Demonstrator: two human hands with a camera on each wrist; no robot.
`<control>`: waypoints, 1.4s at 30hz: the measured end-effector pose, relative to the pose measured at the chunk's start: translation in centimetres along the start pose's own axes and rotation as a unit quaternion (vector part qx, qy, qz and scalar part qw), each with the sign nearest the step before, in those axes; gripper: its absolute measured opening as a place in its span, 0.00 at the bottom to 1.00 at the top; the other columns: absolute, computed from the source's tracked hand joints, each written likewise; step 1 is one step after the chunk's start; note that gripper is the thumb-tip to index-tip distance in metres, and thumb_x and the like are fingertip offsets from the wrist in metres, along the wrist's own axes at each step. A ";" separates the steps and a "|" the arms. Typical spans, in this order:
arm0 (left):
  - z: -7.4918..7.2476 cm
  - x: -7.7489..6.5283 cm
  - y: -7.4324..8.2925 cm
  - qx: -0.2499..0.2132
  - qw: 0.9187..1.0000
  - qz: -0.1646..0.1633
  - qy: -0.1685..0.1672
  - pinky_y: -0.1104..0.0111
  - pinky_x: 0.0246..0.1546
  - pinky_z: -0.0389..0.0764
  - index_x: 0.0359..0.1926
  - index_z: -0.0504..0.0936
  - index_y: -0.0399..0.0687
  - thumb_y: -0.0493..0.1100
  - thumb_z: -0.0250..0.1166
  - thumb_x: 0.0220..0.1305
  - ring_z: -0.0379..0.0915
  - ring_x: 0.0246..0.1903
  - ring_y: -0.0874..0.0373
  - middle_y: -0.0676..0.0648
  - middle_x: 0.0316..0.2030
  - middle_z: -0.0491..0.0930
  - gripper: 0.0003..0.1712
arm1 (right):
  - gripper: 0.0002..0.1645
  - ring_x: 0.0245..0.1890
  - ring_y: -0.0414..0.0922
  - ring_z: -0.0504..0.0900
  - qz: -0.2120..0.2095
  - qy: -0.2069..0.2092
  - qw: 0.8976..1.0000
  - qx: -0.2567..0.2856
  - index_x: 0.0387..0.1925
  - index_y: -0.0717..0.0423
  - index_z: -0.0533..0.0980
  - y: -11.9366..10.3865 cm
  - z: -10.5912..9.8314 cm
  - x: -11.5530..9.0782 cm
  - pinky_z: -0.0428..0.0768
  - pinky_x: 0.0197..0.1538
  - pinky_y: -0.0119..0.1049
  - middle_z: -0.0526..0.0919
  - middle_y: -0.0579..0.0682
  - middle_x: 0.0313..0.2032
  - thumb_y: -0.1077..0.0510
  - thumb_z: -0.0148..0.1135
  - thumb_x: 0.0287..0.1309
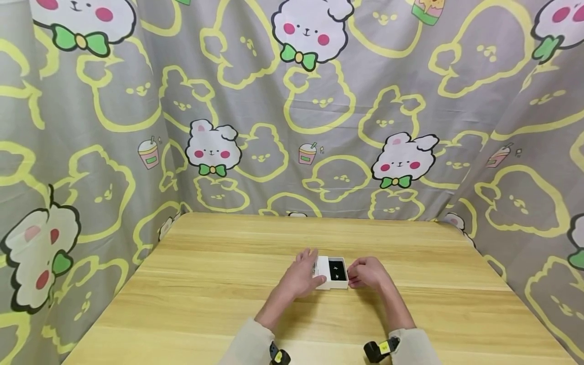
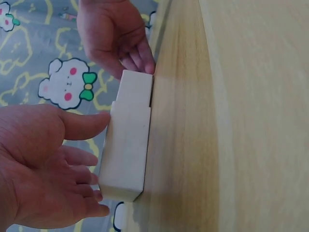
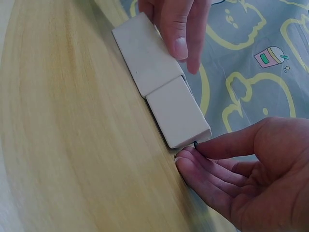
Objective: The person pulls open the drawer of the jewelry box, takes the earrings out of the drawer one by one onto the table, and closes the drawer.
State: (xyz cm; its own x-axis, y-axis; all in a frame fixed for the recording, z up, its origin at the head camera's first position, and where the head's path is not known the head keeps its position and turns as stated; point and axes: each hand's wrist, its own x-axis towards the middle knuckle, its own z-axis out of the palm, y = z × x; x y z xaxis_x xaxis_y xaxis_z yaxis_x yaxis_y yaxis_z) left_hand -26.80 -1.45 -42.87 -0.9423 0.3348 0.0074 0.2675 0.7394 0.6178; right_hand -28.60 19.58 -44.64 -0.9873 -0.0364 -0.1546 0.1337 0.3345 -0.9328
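Note:
A small white slide-out box lies on the table, its sleeve (image 1: 323, 264) on the left and its inner tray (image 1: 338, 285) drawn partway out to the right. Inside the tray a black pad (image 1: 341, 264) bears two small silvery star-shaped pieces (image 1: 337, 277). My left hand (image 1: 297, 275) holds the sleeve, its thumb along the near side and the other fingers about the left end and far side. At the tray's right end, the thumb and forefinger of my right hand (image 1: 370, 272) pinch a small dark pull tab (image 3: 195, 144).
The light wood-grain table (image 1: 201, 284) extends around the box. A grey curtain (image 1: 274, 111) with rabbit and yellow outline patterns hangs along the back and both sides. A dark strapped camera is on each wrist.

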 end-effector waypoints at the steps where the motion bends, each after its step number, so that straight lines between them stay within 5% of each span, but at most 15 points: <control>1: 0.0 0.0 0.0 0.004 1.000 0.000 -0.002 0.43 0.74 0.57 0.76 0.60 0.37 0.47 0.66 0.70 0.47 0.77 0.35 0.30 0.77 0.54 0.42 | 0.07 0.22 0.44 0.84 0.000 -0.001 1.000 0.000 0.35 0.77 0.77 0.0 0.0 0.0 0.87 0.32 0.39 0.84 0.56 0.24 0.74 0.60 0.54; 24: 0.0 -0.1 0.0 0.056 0.998 0.006 0.007 0.44 0.71 0.63 0.72 0.70 0.39 0.50 0.66 0.70 0.54 0.75 0.33 0.30 0.72 0.64 0.35 | 0.09 0.26 0.45 0.85 0.010 -0.018 1.000 0.008 0.39 0.79 0.76 0.0 -0.3 -0.1 0.88 0.36 0.40 0.87 0.61 0.29 0.71 0.57 0.61; 35: -0.1 -0.1 0.1 0.116 0.993 -0.001 0.011 0.32 0.72 0.46 0.72 0.71 0.46 0.55 0.65 0.69 0.58 0.72 0.31 0.35 0.72 0.67 0.35 | 0.08 0.26 0.44 0.85 0.009 -0.027 0.999 0.018 0.38 0.79 0.76 0.1 -0.3 0.0 0.87 0.35 0.38 0.86 0.60 0.28 0.73 0.56 0.61; 38: -0.2 -0.2 0.1 0.106 0.994 -0.005 0.004 0.34 0.72 0.50 0.73 0.70 0.46 0.55 0.64 0.70 0.63 0.69 0.30 0.35 0.73 0.66 0.36 | 0.09 0.26 0.44 0.85 0.011 -0.026 0.999 0.015 0.39 0.79 0.76 0.1 -0.4 0.0 0.87 0.35 0.38 0.86 0.61 0.28 0.73 0.56 0.61; 42: -0.4 -0.3 0.2 0.070 0.997 -0.007 -0.006 0.43 0.68 0.68 0.74 0.68 0.44 0.52 0.65 0.70 0.70 0.65 0.30 0.33 0.74 0.63 0.36 | 0.09 0.26 0.45 0.85 0.010 -0.024 1.000 0.012 0.39 0.79 0.76 0.1 -0.3 0.0 0.87 0.35 0.39 0.86 0.61 0.29 0.72 0.56 0.61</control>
State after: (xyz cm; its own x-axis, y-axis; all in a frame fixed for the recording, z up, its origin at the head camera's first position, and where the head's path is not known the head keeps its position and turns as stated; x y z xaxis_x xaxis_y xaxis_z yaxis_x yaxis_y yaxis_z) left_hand -26.56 -1.62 -42.46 -0.9439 0.3302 -0.0098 0.2810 0.8182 0.5017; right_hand -28.57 19.92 -44.57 -0.9793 -0.0747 -0.1884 0.1563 0.3128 -0.9369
